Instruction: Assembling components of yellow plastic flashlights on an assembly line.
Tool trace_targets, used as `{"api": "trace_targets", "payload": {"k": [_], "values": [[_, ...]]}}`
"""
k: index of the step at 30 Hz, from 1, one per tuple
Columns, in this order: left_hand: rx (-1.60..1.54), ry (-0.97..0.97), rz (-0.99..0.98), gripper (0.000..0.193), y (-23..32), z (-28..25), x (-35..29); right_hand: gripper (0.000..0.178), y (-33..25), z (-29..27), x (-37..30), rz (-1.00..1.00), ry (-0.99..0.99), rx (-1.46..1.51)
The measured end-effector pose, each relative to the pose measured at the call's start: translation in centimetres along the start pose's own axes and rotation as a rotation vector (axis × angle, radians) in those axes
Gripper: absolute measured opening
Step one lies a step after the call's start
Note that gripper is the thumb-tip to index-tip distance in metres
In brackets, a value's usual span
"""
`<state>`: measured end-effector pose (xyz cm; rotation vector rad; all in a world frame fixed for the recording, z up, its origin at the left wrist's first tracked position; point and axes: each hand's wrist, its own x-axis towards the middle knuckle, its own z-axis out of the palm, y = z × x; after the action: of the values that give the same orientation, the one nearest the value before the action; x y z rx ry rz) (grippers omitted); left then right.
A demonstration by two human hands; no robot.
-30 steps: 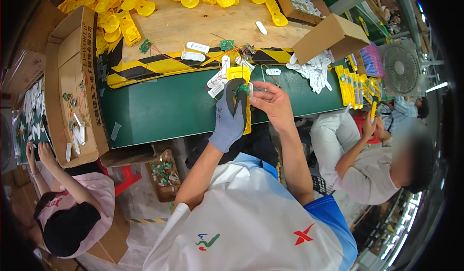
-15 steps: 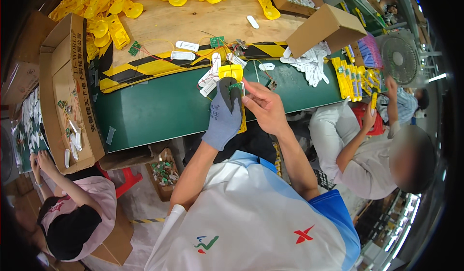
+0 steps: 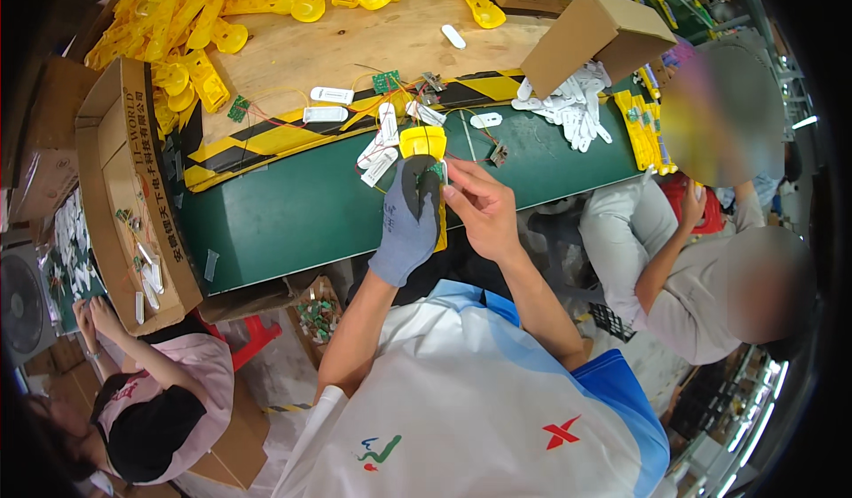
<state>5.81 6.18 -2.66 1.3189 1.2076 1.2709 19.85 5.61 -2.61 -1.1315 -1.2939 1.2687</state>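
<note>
In a grey-blue glove with a dark palm, my left hand [image 3: 404, 232] is closed round a long yellow plastic housing [image 3: 424, 140], held upright above the bench's near edge. A bit of green circuit board [image 3: 436, 170] shows by the gloved thumb, mostly covered. My bare right hand [image 3: 488, 214] pinches a slim white piece [image 3: 445, 175] against the housing's right side; its fingers hide most of that piece. Just beyond the housing lie white plastic strips [image 3: 380, 162] with thin wires and another green circuit board [image 3: 387, 81].
Yellow housings [image 3: 191, 19] are heaped at the far left. A tipped carton [image 3: 586, 41] spills white strips [image 3: 568, 107] on the right. A long cardboard box [image 3: 124, 187] stands left. Co-workers sit on both sides; one sleeve [image 3: 155, 414] is at lower left. Striped tape [image 3: 231, 147] edges the wooden board.
The view has shifted slightly. Both hands stay together at the yellow housing, with the right fingers still pinching the white piece at its side.
</note>
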Motion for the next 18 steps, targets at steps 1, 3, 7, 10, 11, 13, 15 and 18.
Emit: {"api": "trace_targets", "payload": {"k": [1, 3, 7, 10, 11, 13, 15, 18], "values": [[0.018, -0.013, 0.026, 0.024, 0.2, 0.1, 0.2, 0.035, -0.4, -0.3, 0.0, 0.01, -0.004, -0.061], [0.032, -0.048, 0.067, 0.024, 0.2, 0.5, 0.0, 0.034, -2.2, -0.6, 0.2, -0.104, -0.015, -0.229], [0.01, 0.159, -0.044, 0.036, -3.6, 1.6, -1.1, 0.046, -2.3, -0.7, -0.1, -0.328, -0.073, -0.44], [-0.106, 0.312, 0.043, 0.04, 1.6, 3.3, -0.8, 0.062, -3.0, 0.4, -1.6, -0.137, -0.151, -0.301], [-0.171, 0.378, 0.039, 0.038, 2.6, 3.8, -1.3, 0.066, -3.3, 0.1, -2.2, -0.131, -0.149, -0.377], [-0.299, 0.263, -0.058, 0.04, 1.4, 3.8, -1.5, 0.07, -6.5, -0.9, -3.4, 0.136, -0.186, -0.01], [-0.336, 0.131, -0.251, 0.042, 3.2, 4.6, -1.6, 0.071, -7.3, -2.1, -4.7, 0.135, -0.101, -0.023], [-0.348, 0.083, -0.092, 0.044, 6.0, 6.7, -0.3, 0.073, -8.2, -3.7, -5.8, 0.178, 0.002, -0.203]]}}
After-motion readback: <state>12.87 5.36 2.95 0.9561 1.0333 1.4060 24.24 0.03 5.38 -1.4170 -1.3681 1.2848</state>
